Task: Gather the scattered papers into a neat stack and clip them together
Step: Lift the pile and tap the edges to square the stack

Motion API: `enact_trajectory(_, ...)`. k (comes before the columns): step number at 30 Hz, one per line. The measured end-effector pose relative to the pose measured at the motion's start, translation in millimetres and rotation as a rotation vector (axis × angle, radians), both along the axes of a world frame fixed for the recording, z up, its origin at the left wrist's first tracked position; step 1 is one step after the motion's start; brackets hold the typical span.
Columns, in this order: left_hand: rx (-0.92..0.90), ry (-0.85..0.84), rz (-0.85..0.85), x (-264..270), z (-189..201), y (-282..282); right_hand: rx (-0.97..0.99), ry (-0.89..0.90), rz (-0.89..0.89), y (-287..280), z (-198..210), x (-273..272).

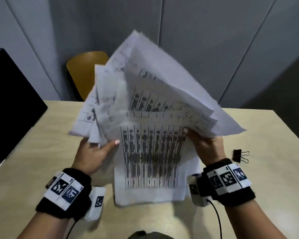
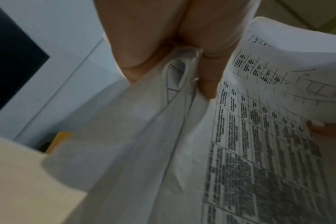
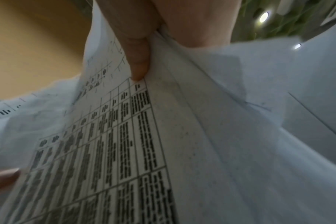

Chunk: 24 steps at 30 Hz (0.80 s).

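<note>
A loose bundle of white printed papers point(image 1: 150, 118) stands tilted upright, its lower edge on the table point(image 1: 33, 152), sheets fanned out unevenly at the top. My left hand point(image 1: 97, 150) grips its left side, thumb on the front sheet. My right hand point(image 1: 202, 144) grips the right side, thumb on the printed table. In the left wrist view my thumb point(image 2: 209, 78) presses on the papers point(image 2: 259, 136), with folded sheets behind it. Seen from the right wrist, my thumb point(image 3: 138, 60) lies on the front sheet of the papers point(image 3: 134, 136). A black binder clip point(image 1: 238, 155) lies on the table to the right of my right wrist.
A dark box or screen point(image 1: 10, 104) stands at the table's left edge. A yellow-brown chair point(image 1: 83, 73) sits behind the far edge, against grey wall panels. Cables run from both wristbands toward me.
</note>
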<state>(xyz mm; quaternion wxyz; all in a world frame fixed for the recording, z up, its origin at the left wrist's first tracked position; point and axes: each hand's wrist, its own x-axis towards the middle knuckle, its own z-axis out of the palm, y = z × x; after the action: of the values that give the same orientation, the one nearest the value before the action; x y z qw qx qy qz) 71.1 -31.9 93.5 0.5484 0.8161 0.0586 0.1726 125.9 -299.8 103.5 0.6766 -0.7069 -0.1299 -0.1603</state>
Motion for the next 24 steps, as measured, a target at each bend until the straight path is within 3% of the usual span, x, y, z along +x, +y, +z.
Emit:
enact_trajectory(3, -0.040, -0.114, -0.033, 3.3, 23.5, -0.5, 0.027, -0.104, -0.017, -4.0, 18.3, -1.6)
enact_trajectory(6, 0.018, -0.065, -0.021, 3.3, 20.7, 3.7, 0.041, -0.052, 0.069, -5.7, 19.3, -6.9)
enact_trajectory(10, 0.124, 0.285, -0.060, -3.1, -1.7, 5.6, 0.036, 0.241, 0.250, -8.8, -8.1, -14.9)
enact_trajectory(13, 0.285, 0.412, -0.075, -5.6, -17.6, 19.3, 0.024, 0.331, 0.225, -11.9, -22.0, -10.4)
enact_trajectory(17, 0.132, 0.268, 0.069, -4.5, -34.2, 51.2, 0.042, 0.356, 0.223, -16.5, -24.7, -3.1)
enact_trajectory(20, -0.143, 0.107, 0.049, -6.4, -27.0, 52.5, 0.024, 0.370, 0.228, -17.4, -23.3, 0.0)
enact_trajectory(24, -0.152, -0.096, 0.009, -4.5, -13.7, 50.5, 0.022, 0.345, 0.235, -15.7, -20.7, 4.1)
